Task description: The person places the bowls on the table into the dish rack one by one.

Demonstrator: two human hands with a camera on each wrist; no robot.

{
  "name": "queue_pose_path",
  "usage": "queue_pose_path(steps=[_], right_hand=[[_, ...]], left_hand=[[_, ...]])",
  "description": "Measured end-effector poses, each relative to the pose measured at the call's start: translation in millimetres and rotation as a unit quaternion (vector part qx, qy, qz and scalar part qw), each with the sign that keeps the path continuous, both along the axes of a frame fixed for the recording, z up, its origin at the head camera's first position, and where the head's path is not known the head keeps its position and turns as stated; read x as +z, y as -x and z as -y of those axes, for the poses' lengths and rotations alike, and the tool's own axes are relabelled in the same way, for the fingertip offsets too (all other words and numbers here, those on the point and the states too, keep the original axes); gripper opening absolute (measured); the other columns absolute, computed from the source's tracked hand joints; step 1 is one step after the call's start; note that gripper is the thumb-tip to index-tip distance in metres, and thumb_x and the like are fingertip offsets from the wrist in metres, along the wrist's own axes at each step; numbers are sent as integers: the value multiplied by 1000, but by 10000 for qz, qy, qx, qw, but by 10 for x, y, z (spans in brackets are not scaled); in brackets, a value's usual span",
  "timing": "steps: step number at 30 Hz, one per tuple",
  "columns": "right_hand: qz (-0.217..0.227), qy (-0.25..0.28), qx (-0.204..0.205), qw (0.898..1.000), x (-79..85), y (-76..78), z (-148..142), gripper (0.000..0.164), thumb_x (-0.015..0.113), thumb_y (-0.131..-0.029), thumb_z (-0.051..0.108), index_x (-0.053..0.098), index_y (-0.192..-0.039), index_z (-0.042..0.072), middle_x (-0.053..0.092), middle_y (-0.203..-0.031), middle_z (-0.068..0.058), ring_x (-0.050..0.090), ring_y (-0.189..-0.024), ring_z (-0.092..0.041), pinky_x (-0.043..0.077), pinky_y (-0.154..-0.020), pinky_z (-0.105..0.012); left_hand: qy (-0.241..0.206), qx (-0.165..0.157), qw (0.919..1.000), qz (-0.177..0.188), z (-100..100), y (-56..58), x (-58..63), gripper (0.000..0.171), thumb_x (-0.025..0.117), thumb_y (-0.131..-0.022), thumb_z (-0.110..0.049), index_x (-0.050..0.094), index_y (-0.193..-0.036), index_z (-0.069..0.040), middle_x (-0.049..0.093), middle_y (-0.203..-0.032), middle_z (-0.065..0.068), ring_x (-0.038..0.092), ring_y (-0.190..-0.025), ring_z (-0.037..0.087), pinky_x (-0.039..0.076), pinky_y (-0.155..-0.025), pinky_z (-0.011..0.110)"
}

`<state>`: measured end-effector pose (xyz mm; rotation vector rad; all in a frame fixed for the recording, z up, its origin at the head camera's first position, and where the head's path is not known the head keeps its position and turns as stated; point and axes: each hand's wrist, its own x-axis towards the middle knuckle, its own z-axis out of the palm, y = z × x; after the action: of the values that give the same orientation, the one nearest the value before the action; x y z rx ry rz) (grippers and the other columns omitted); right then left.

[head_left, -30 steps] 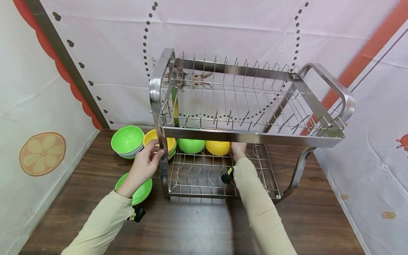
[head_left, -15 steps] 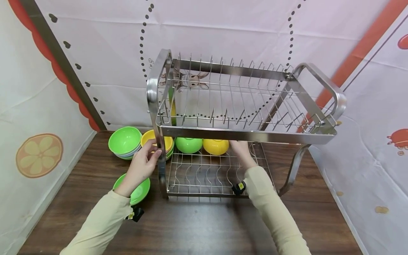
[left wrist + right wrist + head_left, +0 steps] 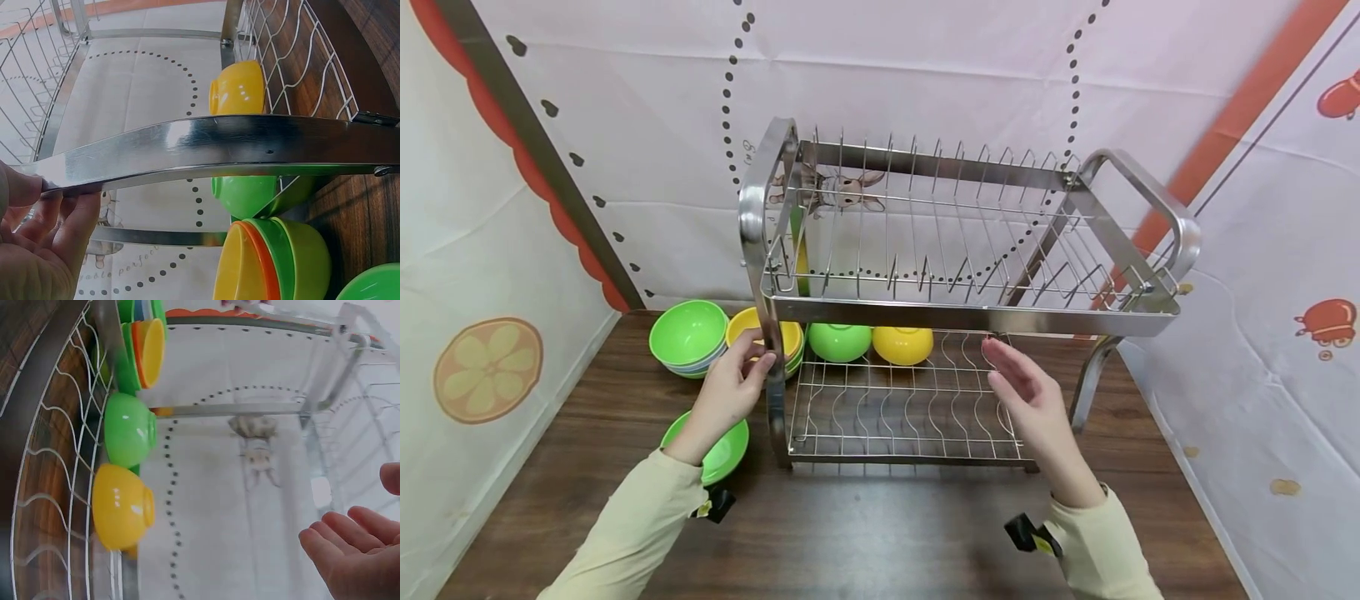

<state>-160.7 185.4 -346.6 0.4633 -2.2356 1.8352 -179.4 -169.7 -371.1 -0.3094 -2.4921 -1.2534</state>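
Observation:
A two-tier metal dish rack (image 3: 970,318) stands on the table. My left hand (image 3: 730,387) holds its left front post (image 3: 187,147), thumb on one side and fingers on the other. An upside-down green bowl (image 3: 840,343) and a yellow bowl (image 3: 903,346) sit side by side toward the back of the lower tier, their bases showing in the right wrist view. My right hand (image 3: 1037,408) is empty, fingers loosely extended, in front of the lower tier's right part and apart from both bowls.
Left of the rack are a stack of bowls with a green one (image 3: 688,333) on top and another topped by a yellow bowl (image 3: 231,265). A further green bowl (image 3: 727,450) lies nearer, by my left forearm. Printed cloth walls (image 3: 925,75) enclose the table.
My right hand has left the yellow bowl's side and drawn back toward me and to the right, out from under the upper tier. The left hand keeps its hold on the post.

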Motion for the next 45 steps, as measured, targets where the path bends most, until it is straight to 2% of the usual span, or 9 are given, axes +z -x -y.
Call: queue_pose_path(steps=[8,16,19,22,28,33,38,41,45], right_hand=[[-821,971,-35,9919,-4,-304,-409,43,46,-83,-19,43,-126,-11,60,-117,-2,57,-106,-11,44,-87,-17],[-737,343,-1855,9793,-238,-170,-872,36,50,-82,-17,51,-118,-10,64,-99,5,61,-88,-2,45,-75,-9],[-510,-176,-2200,9740,-358,-85,-992,38,51,-83,-15,51,-119,-8,60,-98,13,58,-87,4,42,-75,-6],[-277,-464,-2100,9762,-462,-17,-1066,36,52,-83,-13,53,-117,0,57,-96,21,56,-86,9,40,-74,-4],[-7,182,-1975,9801,-567,42,-1118,43,54,-82,-12,61,-95,28,61,-79,19,58,-74,9,44,-66,-5],[263,903,-1634,9821,-571,13,-1134,40,54,-84,-10,64,-93,28,62,-75,12,60,-68,5,48,-58,-10],[454,1188,-1447,9813,-576,2,-1132,38,54,-85,-8,65,-93,28,62,-75,12,60,-68,4,49,-56,-12],[497,1215,-1421,9811,-573,7,-1130,38,54,-85,-7,65,-93,28,62,-75,12,60,-68,5,49,-56,-12],[536,1337,-1359,9802,-569,9,-1132,37,55,-85,-6,66,-93,28,63,-75,11,60,-69,4,49,-56,-13]], left_hand=[[9,-24,10000,80,16,4,-6,21,53,-90,-6,52,-111,-5,66,-88,13,47,-56,7,37,-52,23],[14,-67,10000,-9,17,4,-8,20,53,-90,-5,52,-111,-4,66,-87,14,46,-55,6,37,-50,23],[-3,-64,10000,-9,19,7,-11,20,53,-90,-5,52,-110,-4,66,-87,14,46,-54,5,37,-50,23],[-35,-72,10000,16,15,12,-13,20,52,-90,-5,52,-110,-4,67,-87,14,46,-53,6,37,-49,22],[-101,-87,9999,29,-12,11,-14,20,52,-90,-5,53,-111,-5,67,-88,14,45,-52,6,36,-48,22],[-53,-33,10000,-67,-29,-1,-15,22,53,-90,-4,52,-112,-3,66,-89,15,47,-54,6,37,-49,22],[-189,-118,9993,287,-1,-12,18,25,51,-91,-5,51,-115,-2,65,-94,18,52,-60,12,40,-53,22],[-247,-219,9980,531,31,-38,61,31,51,-92,-10,48,-121,0,62,-102,21,61,-75,22,45,-62,19],[-208,-149,9987,431,174,-63,78,37,51,-92,-13,46,-125,3,59,-111,23,59,-96,32,50,-78,26]])
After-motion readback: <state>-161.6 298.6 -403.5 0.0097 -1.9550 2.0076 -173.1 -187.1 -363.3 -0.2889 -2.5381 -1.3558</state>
